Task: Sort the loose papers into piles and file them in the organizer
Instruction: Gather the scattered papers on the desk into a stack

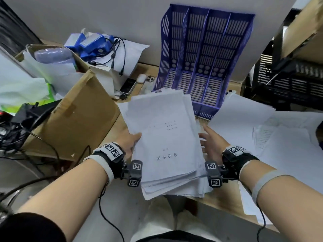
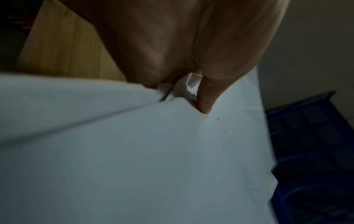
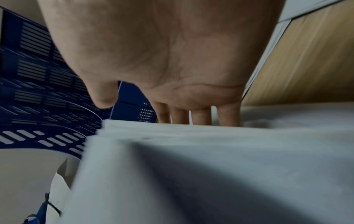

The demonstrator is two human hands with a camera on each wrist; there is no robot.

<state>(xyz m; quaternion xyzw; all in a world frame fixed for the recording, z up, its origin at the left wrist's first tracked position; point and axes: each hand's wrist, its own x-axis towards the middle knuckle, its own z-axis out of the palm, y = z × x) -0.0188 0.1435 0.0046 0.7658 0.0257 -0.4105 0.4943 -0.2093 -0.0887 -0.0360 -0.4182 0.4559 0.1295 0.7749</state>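
A thick stack of white papers [image 1: 167, 137] with printed characters on its top sheet is held above the desk's front edge. My left hand [image 1: 135, 138] grips its left edge; in the left wrist view the thumb [image 2: 205, 104] presses down on the top sheet [image 2: 134, 151]. My right hand [image 1: 206, 137] lies along the stack's right edge. Its fingers [image 3: 199, 116] run straight behind the paper stack [image 3: 210, 166], and the thumb is held apart. The blue four-slot organizer [image 1: 206, 55] lies just beyond the stack, with nothing in the slots I can see.
More loose sheets [image 1: 244, 116] cover the desk on the right. A cardboard box [image 1: 75, 119] stands at left, with a phone [image 1: 127, 86] and blue devices with cables [image 1: 90, 44] behind it. A black mesh tray [image 1: 288, 84] sits at far right.
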